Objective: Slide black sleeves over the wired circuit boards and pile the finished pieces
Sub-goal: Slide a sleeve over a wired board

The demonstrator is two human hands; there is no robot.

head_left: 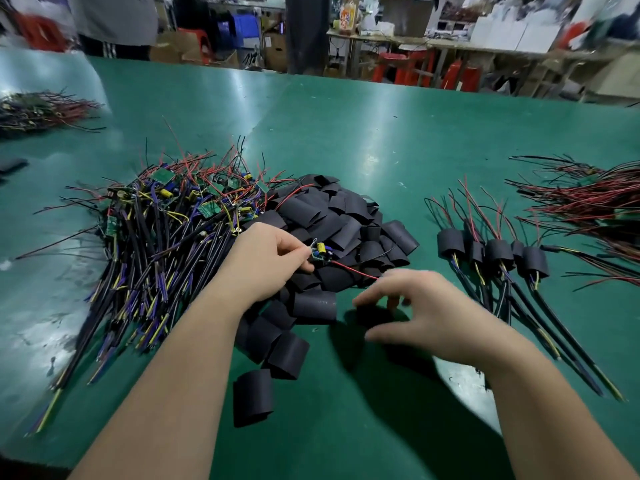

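Tabletop (346, 150), green and wide, carries everything. On its left sprawls the biggest heap, bare wired circuit boards (166, 230) tangled in black, purple, yellow and red leads. Touching that heap's right edge is the pile of black sleeves (346, 216): short, flattened, matte tubes, a few spilling toward the near edge. Well to the right lie the finished pieces (498, 254), a short row of sleeved boards side by side, red leads pointing away, black cables trailing toward the person.

The left hand (266, 258) hangs over the sleeve pile and pinches one circuit board (320, 254) between thumb and fingertips. It is small, with a yellow capacitor on it. Its long axis runs left to right, and its red wire (353, 270) leads rightward.

The right hand (415, 306) sits just beside, low and right of the board, fingers and thumb curled down around a single sleeve (372, 315) on the tabletop. Shadow hides whether they actually clamp it.

The next move likely needs the sleeve lifted with its open end facing left, in line with the board, wire entering first. The right hand is the nearer one to the finished row.
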